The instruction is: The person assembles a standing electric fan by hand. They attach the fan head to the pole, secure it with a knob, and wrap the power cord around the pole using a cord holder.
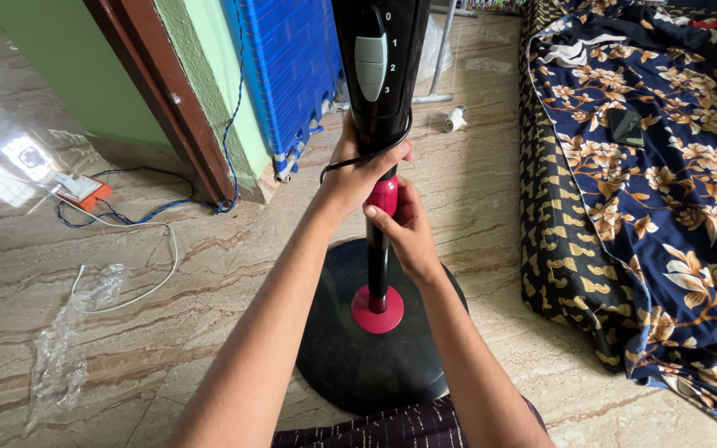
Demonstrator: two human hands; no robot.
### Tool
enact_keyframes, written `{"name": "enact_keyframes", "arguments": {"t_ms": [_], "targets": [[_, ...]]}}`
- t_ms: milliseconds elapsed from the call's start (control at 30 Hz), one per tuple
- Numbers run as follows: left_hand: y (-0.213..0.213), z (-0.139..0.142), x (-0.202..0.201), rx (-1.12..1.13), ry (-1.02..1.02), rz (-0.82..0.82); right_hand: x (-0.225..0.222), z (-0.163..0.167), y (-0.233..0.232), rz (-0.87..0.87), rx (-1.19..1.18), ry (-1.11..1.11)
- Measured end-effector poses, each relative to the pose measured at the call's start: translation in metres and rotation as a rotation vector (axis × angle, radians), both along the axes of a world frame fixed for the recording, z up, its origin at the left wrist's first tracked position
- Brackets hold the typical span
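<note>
Both hands grip an upright pedestal fan pole (379, 265). The left hand (358, 170) clasps the black control column (379, 58) and power cord (350, 162); directly below, the right hand (408, 232) wraps the magenta collar (384, 195).

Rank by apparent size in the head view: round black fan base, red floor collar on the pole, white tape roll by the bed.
1. Round black fan base
2. Red floor collar
3. White tape roll, though it lies farther from the camera, which shrinks it.
</note>
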State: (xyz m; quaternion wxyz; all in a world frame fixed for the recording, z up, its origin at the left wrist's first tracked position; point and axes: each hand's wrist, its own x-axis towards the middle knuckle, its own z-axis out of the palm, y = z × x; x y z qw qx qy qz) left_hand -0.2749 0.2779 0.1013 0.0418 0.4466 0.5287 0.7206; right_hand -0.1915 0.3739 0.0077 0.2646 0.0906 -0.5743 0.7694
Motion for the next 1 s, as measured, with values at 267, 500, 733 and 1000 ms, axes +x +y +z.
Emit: {"name": "enact_keyframes", "arguments": {"t_ms": [267, 500, 733, 1000], "targets": [[0.001, -0.002, -0.002, 0.019, -0.041, -0.043, -0.003, -0.004, -0.001, -0.147, 0.111, -0.017], [0.003, 0.001, 0.002, 0.022, -0.078, -0.005, -0.005, 0.008, 0.012, 0.020, 0.112, 0.046], [0.016, 0.001, 0.011, 0.003, 0.139, 0.432, -0.018, 0.005, 0.018, 0.162, 0.069, 0.011], [0.020, 0.002, 0.008, 0.080, 0.161, 0.401, -0.028, -0.012, 0.006, -0.049, 0.167, 0.119]]}}
